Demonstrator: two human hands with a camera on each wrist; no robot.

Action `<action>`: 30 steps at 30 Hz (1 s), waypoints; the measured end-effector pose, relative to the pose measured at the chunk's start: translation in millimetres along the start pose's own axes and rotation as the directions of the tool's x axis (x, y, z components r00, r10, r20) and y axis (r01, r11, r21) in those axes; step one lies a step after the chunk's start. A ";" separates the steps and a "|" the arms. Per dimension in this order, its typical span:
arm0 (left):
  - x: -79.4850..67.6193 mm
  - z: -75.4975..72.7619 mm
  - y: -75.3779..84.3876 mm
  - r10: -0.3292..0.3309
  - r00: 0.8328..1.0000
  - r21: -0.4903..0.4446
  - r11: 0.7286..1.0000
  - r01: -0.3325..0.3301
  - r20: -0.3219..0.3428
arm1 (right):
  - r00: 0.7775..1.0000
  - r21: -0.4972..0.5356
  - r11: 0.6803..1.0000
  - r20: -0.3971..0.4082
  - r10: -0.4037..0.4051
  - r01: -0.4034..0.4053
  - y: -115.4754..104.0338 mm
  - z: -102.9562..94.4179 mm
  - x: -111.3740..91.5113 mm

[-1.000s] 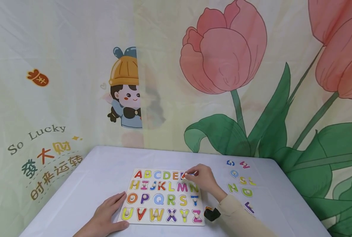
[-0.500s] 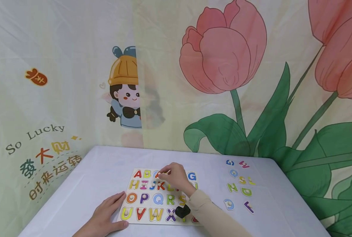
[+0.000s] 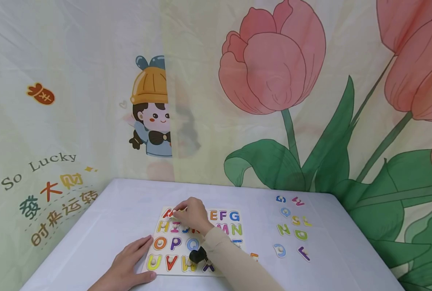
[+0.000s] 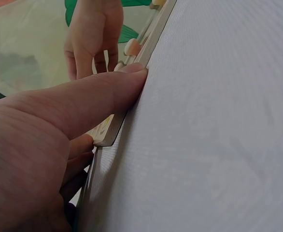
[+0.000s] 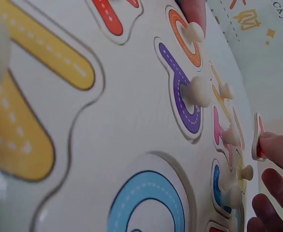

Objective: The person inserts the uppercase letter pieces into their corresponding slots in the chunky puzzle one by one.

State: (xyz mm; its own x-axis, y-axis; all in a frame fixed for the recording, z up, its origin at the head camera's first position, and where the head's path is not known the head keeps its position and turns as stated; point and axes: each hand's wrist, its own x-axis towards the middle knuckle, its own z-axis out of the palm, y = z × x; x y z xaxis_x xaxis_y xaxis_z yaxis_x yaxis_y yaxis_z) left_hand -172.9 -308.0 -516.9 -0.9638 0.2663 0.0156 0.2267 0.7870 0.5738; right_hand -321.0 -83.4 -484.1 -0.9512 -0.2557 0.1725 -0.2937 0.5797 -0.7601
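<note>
A white alphabet puzzle board (image 3: 184,244) with knobbed letters lies on the table. My right hand (image 3: 192,214) pinches a red letter piece (image 5: 259,137), which looks like the A, over the upper left corner of the board. In the right wrist view the piece is raised and tilted beyond the seated letters, among them a purple P (image 5: 187,104) and an orange O (image 5: 194,48). At the lower left corner, my left hand (image 3: 128,262) steadies the board with its fingers along the left side. Its thumb (image 4: 103,94) presses the front edge in the left wrist view.
Several loose letters lie right of the board, including a blue G (image 3: 280,199), a green N (image 3: 283,229), a blue C (image 3: 279,250) and a purple F (image 3: 304,254). An orange piece (image 3: 254,256) shows beside the right sleeve (image 3: 234,252). A printed curtain hangs behind the table.
My right hand has carried the red piece leftward along the top row, from near F to the A place. My left hand has stayed on the board.
</note>
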 end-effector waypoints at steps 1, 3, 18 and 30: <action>-0.2 0.2 -0.5 0.006 1.000 0.006 1.000 -0.006 -0.005 | 1.000 0.002 1.000 0.001 0.011 -0.011 -1.3 2.9 0.9; -0.4 0.6 -1.7 0.019 1.000 0.019 1.000 -0.019 -0.015 | 1.000 0.008 1.000 -0.003 0.023 -0.023 -2.9 8.5 2.4; 2.8 2.9 -4.9 0.006 1.000 0.021 1.000 -0.005 -0.012 | 0.996 0.044 0.997 -0.065 0.061 -0.058 -7.0 29.1 4.1; 3.2 3.7 -6.1 0.016 1.000 0.013 1.000 -0.016 -0.010 | 0.986 0.011 0.991 -0.106 0.131 -0.131 -12.6 33.0 5.1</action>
State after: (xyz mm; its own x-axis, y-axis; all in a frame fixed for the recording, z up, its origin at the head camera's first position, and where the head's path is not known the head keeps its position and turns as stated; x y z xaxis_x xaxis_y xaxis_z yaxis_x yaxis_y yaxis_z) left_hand -176.8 -310.0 -523.4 -0.9613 0.2734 0.0334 0.2442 0.7899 0.5625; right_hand -319.0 -117.6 -494.2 -0.9861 -0.0937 0.1369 -0.1657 0.5998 -0.7828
